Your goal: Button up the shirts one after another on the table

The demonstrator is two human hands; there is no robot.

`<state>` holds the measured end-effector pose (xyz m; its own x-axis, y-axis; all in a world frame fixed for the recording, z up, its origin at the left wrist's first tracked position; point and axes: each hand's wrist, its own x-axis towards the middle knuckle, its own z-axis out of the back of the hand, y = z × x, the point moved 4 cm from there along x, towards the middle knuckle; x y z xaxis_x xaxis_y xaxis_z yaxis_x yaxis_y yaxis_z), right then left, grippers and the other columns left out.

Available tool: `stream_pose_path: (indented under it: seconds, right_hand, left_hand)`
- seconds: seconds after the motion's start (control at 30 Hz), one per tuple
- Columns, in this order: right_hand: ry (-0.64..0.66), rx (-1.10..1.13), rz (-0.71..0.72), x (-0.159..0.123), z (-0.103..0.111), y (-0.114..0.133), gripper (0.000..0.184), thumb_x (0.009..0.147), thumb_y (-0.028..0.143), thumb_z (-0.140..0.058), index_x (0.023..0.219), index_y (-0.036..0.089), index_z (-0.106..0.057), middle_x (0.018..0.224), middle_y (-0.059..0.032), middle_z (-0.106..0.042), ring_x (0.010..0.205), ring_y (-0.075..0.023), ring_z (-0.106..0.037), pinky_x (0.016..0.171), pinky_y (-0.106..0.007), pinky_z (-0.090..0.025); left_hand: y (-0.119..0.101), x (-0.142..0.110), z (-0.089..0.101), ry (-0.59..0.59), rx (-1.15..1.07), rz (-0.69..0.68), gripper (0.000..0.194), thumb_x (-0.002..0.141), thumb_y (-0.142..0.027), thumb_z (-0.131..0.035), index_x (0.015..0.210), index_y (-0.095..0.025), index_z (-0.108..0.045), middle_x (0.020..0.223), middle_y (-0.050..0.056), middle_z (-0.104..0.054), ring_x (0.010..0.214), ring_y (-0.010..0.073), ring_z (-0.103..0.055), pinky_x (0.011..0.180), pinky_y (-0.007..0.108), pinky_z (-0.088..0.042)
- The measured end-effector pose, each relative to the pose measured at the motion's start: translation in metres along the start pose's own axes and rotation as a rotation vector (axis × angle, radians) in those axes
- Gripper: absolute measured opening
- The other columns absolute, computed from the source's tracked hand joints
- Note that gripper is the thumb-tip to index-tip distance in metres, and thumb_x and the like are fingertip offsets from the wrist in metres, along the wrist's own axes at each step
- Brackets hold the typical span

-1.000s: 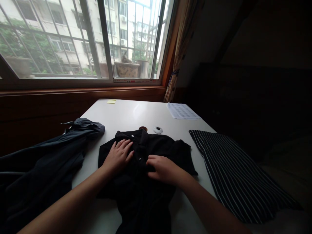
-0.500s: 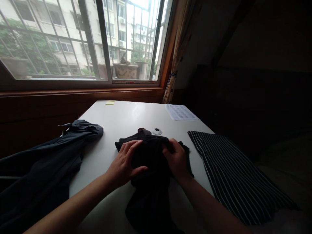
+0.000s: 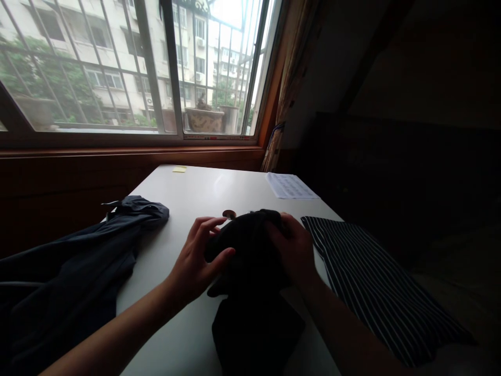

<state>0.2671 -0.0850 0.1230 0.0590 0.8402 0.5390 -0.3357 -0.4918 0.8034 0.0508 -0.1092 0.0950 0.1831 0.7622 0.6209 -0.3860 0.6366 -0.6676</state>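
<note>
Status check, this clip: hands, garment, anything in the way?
Right hand gripping black garment; left hand open at its left side. Striped cloth close on the right.

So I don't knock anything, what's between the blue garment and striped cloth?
Head view: left hand, black garment and right hand, with a round brown item just beyond.

Daylight comes only through the window (image 3: 219, 68), washed out at its brightest; a pale glare streaks the white counter (image 3: 219, 183). The right side sinks into near-black, the black cloth (image 3: 250, 261) loses detail, and edges look stretched.
</note>
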Motion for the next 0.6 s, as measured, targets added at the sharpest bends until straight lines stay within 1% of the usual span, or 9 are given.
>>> stream_pose_path:
  seconds: [0.07,0.13,0.2,0.23,0.27,0.33,0.43,0.5,0.6]
  right_hand:
    - [0.137,-0.001,0.011,0.007,-0.008,0.016,0.014,0.087,0.036,-0.068,0.092,0.023,-0.07,0.078,0.0018,-0.071,0.068,-0.0168,-0.064,0.061,-0.028,-0.05]
    - [0.269,-0.014,0.048,0.012,-0.017,0.033,0.013,0.086,0.034,-0.069,0.094,0.023,-0.071,0.078,0.0023,-0.071,0.068,-0.0163,-0.065,0.062,-0.027,-0.05]
    - [0.325,-0.04,0.089,0.019,-0.022,0.046,0.013,0.085,0.032,-0.069,0.094,0.023,-0.072,0.079,0.0026,-0.072,0.07,-0.0158,-0.065,0.064,-0.027,-0.05]
    - [0.317,-0.046,0.095,0.024,-0.021,0.05,0.013,0.085,0.032,-0.069,0.094,0.023,-0.073,0.079,0.0025,-0.072,0.07,-0.0156,-0.065,0.065,-0.026,-0.05]
    - [0.285,-0.046,0.09,0.029,-0.019,0.052,0.014,0.085,0.034,-0.07,0.093,0.023,-0.073,0.079,0.0024,-0.071,0.07,-0.0154,-0.065,0.064,-0.026,-0.05]
    - [0.161,-0.006,0.058,0.043,-0.008,0.053,0.018,0.084,0.038,-0.071,0.091,0.021,-0.073,0.076,0.0024,-0.069,0.068,-0.0146,-0.063,0.06,-0.025,-0.048]
    - [-0.073,0.121,0.038,0.06,0.012,0.053,0.023,0.084,0.043,-0.07,0.089,0.021,-0.071,0.076,0.0025,-0.066,0.068,-0.0135,-0.06,0.059,-0.023,-0.046]
    - [-0.193,0.186,0.071,0.068,0.023,0.059,0.023,0.085,0.044,-0.07,0.089,0.021,-0.069,0.078,0.0029,-0.064,0.07,-0.013,-0.059,0.06,-0.023,-0.046]
    - [-0.281,0.197,0.161,0.074,0.028,0.075,0.021,0.086,0.044,-0.069,0.088,0.023,-0.067,0.079,0.0034,-0.061,0.072,-0.0128,-0.06,0.063,-0.023,-0.048]
  left_hand:
    - [-0.004,0.001,-0.002,-0.004,-0.075,0.093,0.044,0.089,-0.036,-0.067,0.127,-0.027,-0.048,0.112,0.007,-0.056,0.094,0.0208,-0.06,0.086,0.038,-0.054]
    - [-0.003,0.0,-0.007,-0.003,-0.203,0.253,0.037,0.089,-0.039,-0.066,0.118,-0.025,-0.048,0.094,0.002,-0.059,0.08,0.017,-0.059,0.074,0.031,-0.053]
    - [0.0,0.0,-0.008,0.003,-0.354,0.391,0.026,0.091,-0.042,-0.061,0.107,-0.023,-0.05,0.082,-0.002,-0.057,0.07,0.0139,-0.055,0.062,0.024,-0.048]
    - [0.001,0.002,-0.006,-0.006,-0.409,0.43,0.024,0.092,-0.043,-0.059,0.099,-0.022,-0.052,0.077,-0.003,-0.055,0.066,0.0124,-0.052,0.056,0.021,-0.044]
    - [0.003,0.004,-0.001,-0.031,-0.448,0.451,0.025,0.092,-0.045,-0.059,0.091,-0.02,-0.053,0.072,-0.003,-0.052,0.061,0.0111,-0.049,0.052,0.02,-0.04]
    - [0.009,0.013,0.015,-0.136,-0.512,0.452,0.032,0.092,-0.045,-0.059,0.077,-0.018,-0.051,0.064,-0.004,-0.046,0.054,0.009,-0.042,0.047,0.018,-0.034]
    - [0.033,0.027,0.05,-0.404,-0.619,0.371,0.033,0.089,-0.039,-0.063,0.069,-0.018,-0.046,0.06,-0.006,-0.04,0.051,0.0076,-0.036,0.046,0.017,-0.032]
    - [0.058,0.032,0.072,-0.628,-0.635,0.321,0.033,0.086,-0.035,-0.065,0.069,-0.019,-0.041,0.059,-0.007,-0.033,0.049,0.0069,-0.033,0.046,0.017,-0.031]
    - [0.099,0.029,0.092,-0.866,-0.568,0.409,0.023,0.082,-0.034,-0.065,0.085,-0.02,-0.046,0.068,-0.007,-0.041,0.053,0.0071,-0.04,0.05,0.017,-0.034]
